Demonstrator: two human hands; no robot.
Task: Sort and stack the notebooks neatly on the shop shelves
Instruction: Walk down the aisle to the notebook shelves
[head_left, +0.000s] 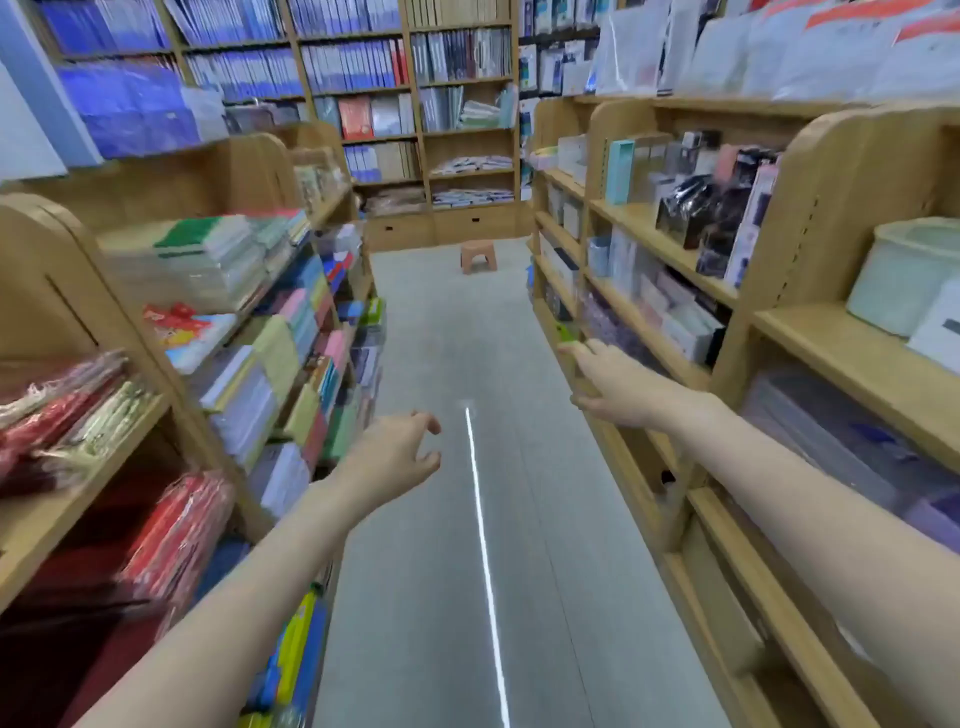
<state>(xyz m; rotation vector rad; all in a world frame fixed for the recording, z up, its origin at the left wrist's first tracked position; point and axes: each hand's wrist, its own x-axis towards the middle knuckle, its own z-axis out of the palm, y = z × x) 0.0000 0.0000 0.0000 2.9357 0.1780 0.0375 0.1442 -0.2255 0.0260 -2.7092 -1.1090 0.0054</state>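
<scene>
Both the loosely curled left hand (397, 457) and flat right hand (615, 382) hold nothing, so the mixed coloured paper notebooks (291, 374) on the left wooden shelves (31, 249) seemingly await sorting.

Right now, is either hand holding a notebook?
No, the left hand and right hand both hang empty over the aisle floor.

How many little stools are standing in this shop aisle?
1. A small brown stool stands on the floor at the far end of the aisle, before the back shelves. Others may be hidden behind the side shelving.
</scene>
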